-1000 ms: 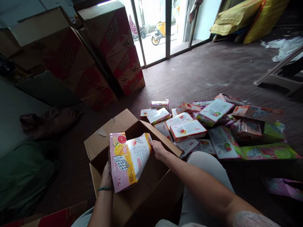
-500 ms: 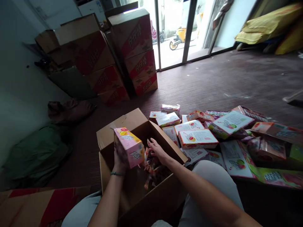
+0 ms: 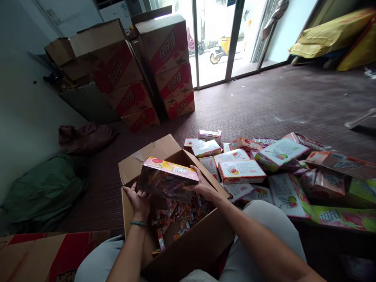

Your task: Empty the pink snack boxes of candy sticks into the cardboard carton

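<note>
I hold pink box (image 3: 167, 178) w/ both hands, left hand (image 3: 138, 199) & right hand (image 3: 202, 187) clasping ends, over carton (image 3: 188, 246) of loose candy sticks (image 3: 176, 219).

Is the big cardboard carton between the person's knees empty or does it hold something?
Not empty. The cardboard carton has open flaps, and loose wrapped candies lie inside, beneath the pink box.
</note>
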Tool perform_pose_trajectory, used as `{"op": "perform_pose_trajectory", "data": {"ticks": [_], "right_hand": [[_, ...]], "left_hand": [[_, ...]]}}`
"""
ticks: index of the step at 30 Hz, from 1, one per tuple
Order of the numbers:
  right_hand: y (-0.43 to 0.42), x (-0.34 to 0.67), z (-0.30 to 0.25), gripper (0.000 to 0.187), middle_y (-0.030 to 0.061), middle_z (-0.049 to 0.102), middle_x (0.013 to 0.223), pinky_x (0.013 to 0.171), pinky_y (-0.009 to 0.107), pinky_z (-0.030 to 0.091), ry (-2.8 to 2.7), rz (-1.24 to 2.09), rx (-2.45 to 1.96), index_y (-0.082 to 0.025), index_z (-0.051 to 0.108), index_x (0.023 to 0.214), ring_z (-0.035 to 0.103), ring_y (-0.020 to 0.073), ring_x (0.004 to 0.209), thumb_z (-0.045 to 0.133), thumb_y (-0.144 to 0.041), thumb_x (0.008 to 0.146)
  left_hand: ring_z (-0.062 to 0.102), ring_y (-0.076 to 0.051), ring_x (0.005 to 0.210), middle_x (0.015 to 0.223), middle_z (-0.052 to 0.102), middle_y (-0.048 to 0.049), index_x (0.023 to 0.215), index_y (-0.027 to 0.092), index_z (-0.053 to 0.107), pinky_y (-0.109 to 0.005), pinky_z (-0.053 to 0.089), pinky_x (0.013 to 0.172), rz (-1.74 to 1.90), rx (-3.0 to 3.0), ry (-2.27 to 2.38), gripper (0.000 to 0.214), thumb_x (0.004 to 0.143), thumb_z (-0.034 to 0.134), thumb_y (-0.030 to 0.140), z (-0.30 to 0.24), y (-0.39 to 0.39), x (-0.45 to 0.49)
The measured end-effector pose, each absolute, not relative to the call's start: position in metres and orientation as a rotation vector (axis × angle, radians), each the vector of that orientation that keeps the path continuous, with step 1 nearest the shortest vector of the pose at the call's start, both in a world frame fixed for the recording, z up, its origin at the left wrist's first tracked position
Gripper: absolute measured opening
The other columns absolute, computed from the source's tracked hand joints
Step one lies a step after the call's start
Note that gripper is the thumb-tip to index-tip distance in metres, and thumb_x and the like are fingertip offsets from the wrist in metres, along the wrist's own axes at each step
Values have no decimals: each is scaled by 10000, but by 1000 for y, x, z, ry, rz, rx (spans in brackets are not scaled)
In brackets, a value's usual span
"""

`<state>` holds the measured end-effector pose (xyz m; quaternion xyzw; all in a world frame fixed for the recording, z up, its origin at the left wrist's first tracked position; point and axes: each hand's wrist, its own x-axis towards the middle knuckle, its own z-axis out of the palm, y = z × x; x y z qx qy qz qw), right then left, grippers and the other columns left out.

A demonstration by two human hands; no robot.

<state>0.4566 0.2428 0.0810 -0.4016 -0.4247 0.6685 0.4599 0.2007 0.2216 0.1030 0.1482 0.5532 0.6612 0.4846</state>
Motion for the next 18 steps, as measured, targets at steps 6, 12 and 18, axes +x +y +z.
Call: {"op": "perform_pose_trajectory", "data": {"ticks": [6,12,18], "right_hand": [[244,463,85,1137,91,577,1315,1066,447,426,-1133,1493,-968,-278,330,1493,563,281,1205,905,-279,512],[244,480,97,1014,50,620,1240,982,364,496,-1005,1348,-919,-280,393,1426,606,228,1107,885,-293,540],[220,547,108,632,36,648,1152,866,371,541,-611,857,-1243,-262,402,1347,627,197,972,636,-490,805]], "left_hand": [[662,-233,996,1075,725,-89,1205,181,661,-354,555,852,1433,464,1199,508,952,415,546,109,226,193],[548,-283,1253,1481,491,-97,1478,303,402,-429,507,963,1357,541,1335,664,906,401,640,101,210,216],[343,-343,1434,1563,364,-156,1529,220,330,-472,327,1131,407,1512,1462,886,794,570,653,25,180,273]]}}
